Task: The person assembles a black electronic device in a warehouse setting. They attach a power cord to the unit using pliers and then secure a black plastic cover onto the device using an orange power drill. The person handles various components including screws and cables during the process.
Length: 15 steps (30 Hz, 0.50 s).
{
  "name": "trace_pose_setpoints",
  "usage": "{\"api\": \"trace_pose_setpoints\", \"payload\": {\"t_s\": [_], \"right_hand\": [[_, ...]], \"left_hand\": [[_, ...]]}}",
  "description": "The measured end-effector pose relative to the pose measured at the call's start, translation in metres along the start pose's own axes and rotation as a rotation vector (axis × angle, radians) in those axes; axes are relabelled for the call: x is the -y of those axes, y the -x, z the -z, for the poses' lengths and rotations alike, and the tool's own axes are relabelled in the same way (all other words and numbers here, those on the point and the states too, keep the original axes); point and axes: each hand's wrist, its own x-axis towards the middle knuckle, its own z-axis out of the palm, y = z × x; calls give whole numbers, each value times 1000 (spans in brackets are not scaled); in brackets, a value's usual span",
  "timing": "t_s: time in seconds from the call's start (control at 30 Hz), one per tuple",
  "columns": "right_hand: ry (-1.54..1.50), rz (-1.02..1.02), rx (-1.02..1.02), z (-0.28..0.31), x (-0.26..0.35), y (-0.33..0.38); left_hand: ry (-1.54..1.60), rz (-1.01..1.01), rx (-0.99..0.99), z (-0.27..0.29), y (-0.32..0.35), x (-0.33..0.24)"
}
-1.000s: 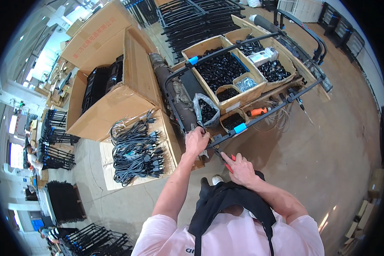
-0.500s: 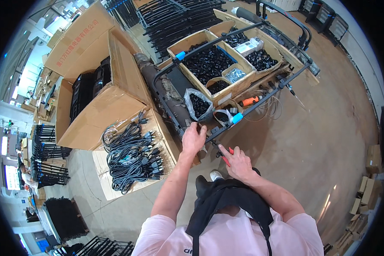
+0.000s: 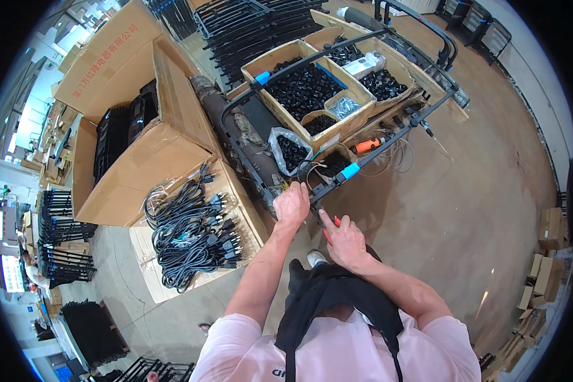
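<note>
My left hand (image 3: 291,205) is closed at the near corner of a dark metal tube frame (image 3: 321,192). A dark cable (image 3: 304,173) with thin loose wires at its end rises out of its fingers. Red-handled pliers (image 3: 328,235) sit in my right hand (image 3: 346,244), just below the frame's near bar. The jaws of the pliers are mostly hidden by that hand. Beyond my left hand stands a clear plastic bag (image 3: 275,151) of small black parts. Beside it is a small carton (image 3: 349,154) of black parts.
Coiled black power cords (image 3: 194,239) lie on cardboard at left, below a large open carton (image 3: 149,159). Divided wooden trays (image 3: 285,113) hold black parts and screws. An orange-handled tool (image 3: 367,146) lies by the frame. Black racks (image 3: 254,32) are stacked behind.
The cable and its loose wires now show above my left hand. My right hand and the pliers have shifted slightly left. The whole view has moved a little.
</note>
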Motion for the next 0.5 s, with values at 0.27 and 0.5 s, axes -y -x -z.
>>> {"api": "trace_pose_setpoints", "payload": {"t_s": [0.27, 0.5], "right_hand": [[-108, -57, 101, 6, -2, -6], [-1520, -214, 510, -43, -75, -25]], "left_hand": [[22, 25, -22, -7, -1, 4], [27, 4, -34, -3, -3, 4]]}}
